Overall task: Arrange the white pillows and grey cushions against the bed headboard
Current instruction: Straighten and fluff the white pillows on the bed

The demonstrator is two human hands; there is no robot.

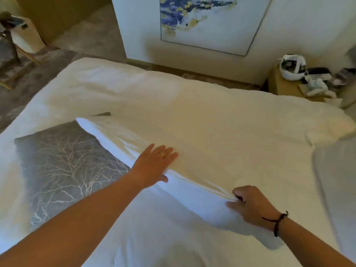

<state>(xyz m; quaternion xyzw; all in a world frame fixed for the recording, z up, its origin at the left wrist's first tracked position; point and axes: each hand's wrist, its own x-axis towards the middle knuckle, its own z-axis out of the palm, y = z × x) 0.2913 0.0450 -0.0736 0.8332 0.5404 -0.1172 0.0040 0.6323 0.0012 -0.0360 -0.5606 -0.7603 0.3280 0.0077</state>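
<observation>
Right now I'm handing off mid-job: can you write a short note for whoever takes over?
Left hand: open, flat on the white pillow.
Right hand: pinching the pillow's near edge.
Pillow lies flat on the bed, overlapping one corner of the grey cushion, which also lies flat to its left.
Done: nothing visibly set in place yet; no headboard in view.
Left: stand the pillow, then the cushion, against the headboard. Other pillows and cushions are not in view.
</observation>
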